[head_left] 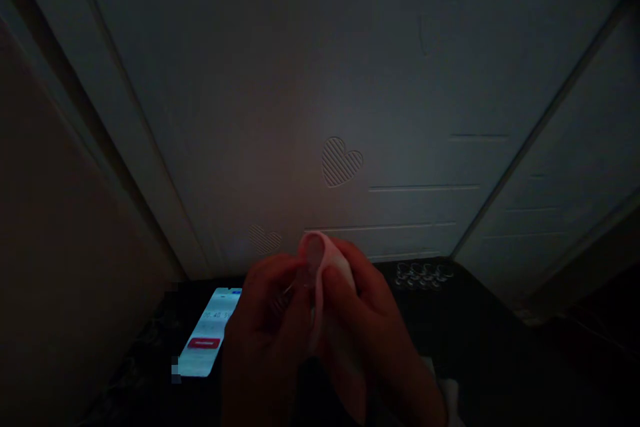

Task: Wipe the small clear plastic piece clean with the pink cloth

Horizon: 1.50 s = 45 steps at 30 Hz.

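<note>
A pink cloth (327,260) is folded over in front of me, its upper edge curled into a loop. My right hand (367,307) is closed round the cloth, the thumb pressing on its near side. The cloth's lower end hangs below that hand. My left hand (267,320) is closed on a small clear, shiny piece (281,299) that shows between its fingers. Its fingertips meet the cloth's left edge at the opening of the loop. Dim light and the fingers hide most of the clear piece, so I cannot make out its kind.
A lit phone (207,337) lies on the dark surface left of my hands. Several small clear round pieces (423,275) stand in rows at the back right. Behind rises a pale panel (300,113) with heart patterns. Side walls flank the surface.
</note>
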Tool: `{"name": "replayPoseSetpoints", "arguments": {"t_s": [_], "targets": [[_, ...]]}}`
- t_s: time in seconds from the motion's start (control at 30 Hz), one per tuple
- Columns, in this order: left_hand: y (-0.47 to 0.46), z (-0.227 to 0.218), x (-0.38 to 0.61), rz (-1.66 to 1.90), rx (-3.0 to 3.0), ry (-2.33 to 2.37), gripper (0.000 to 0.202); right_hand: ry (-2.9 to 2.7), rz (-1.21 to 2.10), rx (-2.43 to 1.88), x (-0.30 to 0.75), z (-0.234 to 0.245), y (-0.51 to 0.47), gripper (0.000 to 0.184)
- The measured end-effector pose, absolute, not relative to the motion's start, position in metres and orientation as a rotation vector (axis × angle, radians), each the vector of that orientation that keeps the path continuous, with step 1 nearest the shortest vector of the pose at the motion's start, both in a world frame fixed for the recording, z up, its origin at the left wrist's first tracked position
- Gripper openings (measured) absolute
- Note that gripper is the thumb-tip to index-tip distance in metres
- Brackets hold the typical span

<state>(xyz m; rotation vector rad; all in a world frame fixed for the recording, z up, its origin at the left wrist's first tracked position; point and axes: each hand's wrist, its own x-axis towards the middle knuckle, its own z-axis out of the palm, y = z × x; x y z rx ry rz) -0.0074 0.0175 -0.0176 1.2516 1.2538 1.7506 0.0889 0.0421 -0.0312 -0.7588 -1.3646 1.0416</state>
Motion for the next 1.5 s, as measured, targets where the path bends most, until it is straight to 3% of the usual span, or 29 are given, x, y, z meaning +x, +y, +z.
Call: {"name": "replayPoseSetpoints", "arguments": {"t_s": [0.37, 0.77, 1.5], "targets": [[0.016, -0.013, -0.001, 1.849, 0.928, 1.282, 0.036, -1.351, 1.086, -0.801, 0.097, -0.030, 0.039, 0.023], [0.015, -0.011, -0.004, 1.752, 0.857, 1.208, 0.032, -1.260, 1.134, -0.778, 0.094, -0.030, 0.037, 0.013], [0.014, -0.016, -0.007, 1.671, 1.091, 1.332, 0.026, -1.298, 0.842, -0.872, 0.088, -0.032, 0.050, 0.024]]}}
